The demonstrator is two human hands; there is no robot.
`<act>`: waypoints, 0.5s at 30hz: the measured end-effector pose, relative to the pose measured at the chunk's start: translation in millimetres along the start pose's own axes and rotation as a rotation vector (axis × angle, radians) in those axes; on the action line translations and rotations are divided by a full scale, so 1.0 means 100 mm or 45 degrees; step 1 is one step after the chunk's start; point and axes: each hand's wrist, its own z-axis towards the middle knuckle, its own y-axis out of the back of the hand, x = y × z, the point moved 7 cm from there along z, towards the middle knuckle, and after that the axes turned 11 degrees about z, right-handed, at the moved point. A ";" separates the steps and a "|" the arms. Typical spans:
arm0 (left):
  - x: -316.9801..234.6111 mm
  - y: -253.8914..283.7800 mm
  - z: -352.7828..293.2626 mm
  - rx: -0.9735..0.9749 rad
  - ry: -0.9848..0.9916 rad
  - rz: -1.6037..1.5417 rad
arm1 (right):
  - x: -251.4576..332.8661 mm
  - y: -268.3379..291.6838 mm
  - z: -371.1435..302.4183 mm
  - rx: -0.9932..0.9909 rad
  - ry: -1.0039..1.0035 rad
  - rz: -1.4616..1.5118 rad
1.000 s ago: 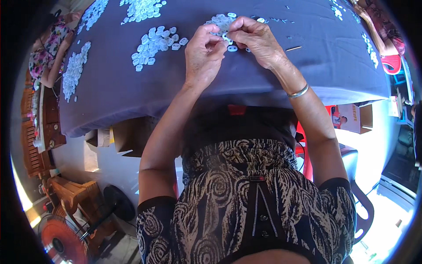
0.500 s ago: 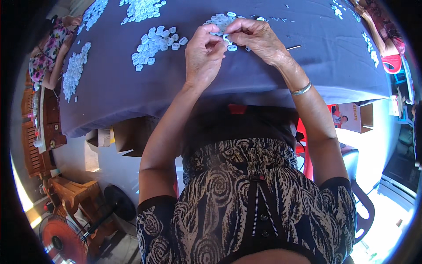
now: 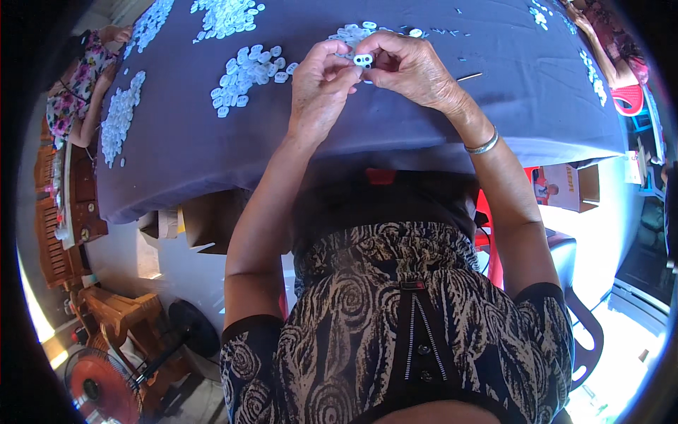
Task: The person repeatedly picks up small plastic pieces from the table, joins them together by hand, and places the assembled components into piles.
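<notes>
Between the fingertips of both hands is a small white oval plastic piece (image 3: 363,60) with two dark holes. My left hand (image 3: 319,88) pinches its left side, fingers curled. From the other side my right hand (image 3: 412,69) grips it between thumb and bent forefinger. Both hands are raised over the dark tablecloth (image 3: 395,131). Just beyond them lies a heap of similar white pieces (image 3: 351,32), partly hidden by the fingers. Another loose pile of white pieces (image 3: 247,74) lies left of my left hand.
More piles of white pieces (image 3: 121,116) lie along the table's left side and far edge (image 3: 224,18). A thin stick-like tool (image 3: 470,76) and several tiny pins (image 3: 452,32) lie to the right. Other people sit at the left (image 3: 85,85) and right (image 3: 607,42). A fan (image 3: 106,389) stands lower left.
The small white piece has turned, so its two dark holes now show. My left hand has shifted slightly left and down; my right hand has stayed nearly in place.
</notes>
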 end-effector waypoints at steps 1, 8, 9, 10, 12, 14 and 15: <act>-0.02 0.00 0.00 0.013 0.000 -0.008 | 0.02 0.01 0.00 -0.016 0.015 -0.028; -0.07 -0.01 0.00 0.032 -0.008 -0.020 | 0.11 -0.01 0.00 -0.037 0.191 -0.132; -0.05 -0.02 0.00 0.032 -0.008 -0.020 | 0.12 -0.02 0.00 -0.037 0.191 -0.132; -0.04 -0.01 -0.01 -0.010 -0.023 0.010 | 0.15 -0.04 0.00 -0.031 0.232 -0.217; -0.02 0.01 -0.01 -0.051 -0.038 0.039 | 0.17 -0.05 -0.01 -0.026 0.273 -0.303; 0.00 0.01 -0.01 -0.033 -0.041 0.001 | 0.19 -0.07 -0.01 -0.009 0.333 -0.445; -0.01 0.00 -0.02 -0.033 -0.038 0.001 | 0.19 -0.07 -0.02 -0.009 0.331 -0.444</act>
